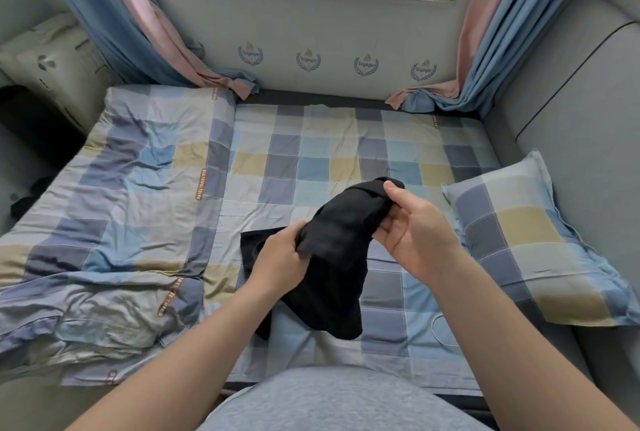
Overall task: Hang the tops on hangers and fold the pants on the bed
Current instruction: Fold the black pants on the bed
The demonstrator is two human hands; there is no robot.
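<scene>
A black garment (pixel 341 247) is lifted off the bed between both hands, bunched at the top and hanging down to the sheet. My left hand (pixel 278 259) grips its lower left part with curled fingers. My right hand (pixel 414 226) pinches its upper end, thumb on top. Whether it is a top or pants I cannot tell. A flat part of the black cloth lies on the checked bed sheet (pixel 311 153) behind my left hand. No hanger is in view.
A rumpled checked quilt (pixel 114 209) covers the left half of the bed. A checked pillow (pixel 533 240) lies at the right, against a grey padded headboard (pixel 571 91). Blue and pink curtains (pixel 138 25) hang at both sides of the window. A thin cable (pixel 441 330) lies near the pillow.
</scene>
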